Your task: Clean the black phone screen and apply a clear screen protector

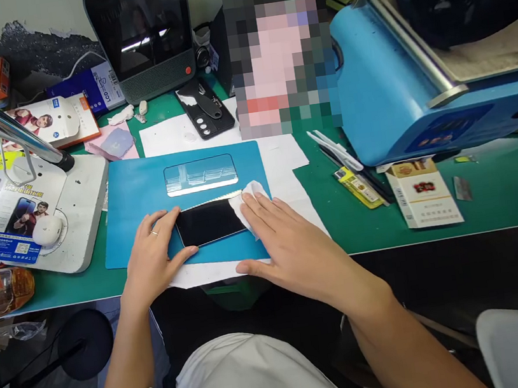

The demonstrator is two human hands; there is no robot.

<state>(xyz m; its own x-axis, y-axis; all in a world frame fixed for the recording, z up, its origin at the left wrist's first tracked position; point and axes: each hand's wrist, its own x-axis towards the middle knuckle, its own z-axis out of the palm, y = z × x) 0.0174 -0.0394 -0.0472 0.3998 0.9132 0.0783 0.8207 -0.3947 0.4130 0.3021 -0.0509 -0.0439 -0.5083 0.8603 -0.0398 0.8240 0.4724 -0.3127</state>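
black phone (207, 222) lies flat, screen up, on the near part of a blue mat (137, 188), which sits on the green surface (504, 191) over sheets of white paper (283, 158). left hand (152, 254) rests at the phone's left end, thumb along its near edge, fingers at the far corner; the grip is a loose clasp on the phone's end, a ring on one finger. right hand (284, 235) lies flat, fingers together, pressing a white wipe (248, 203) onto the phone's right end. just beyond the phone, a clear screen protector (200, 174) lies on the mat. left of the mat, a white stand base (75, 207) with a white round case (47, 230) on it. right: a cigarette pack (423, 193), a blue roller machine (417, 88). behind: a black phone case (205, 108) and a small monitor (143, 37).
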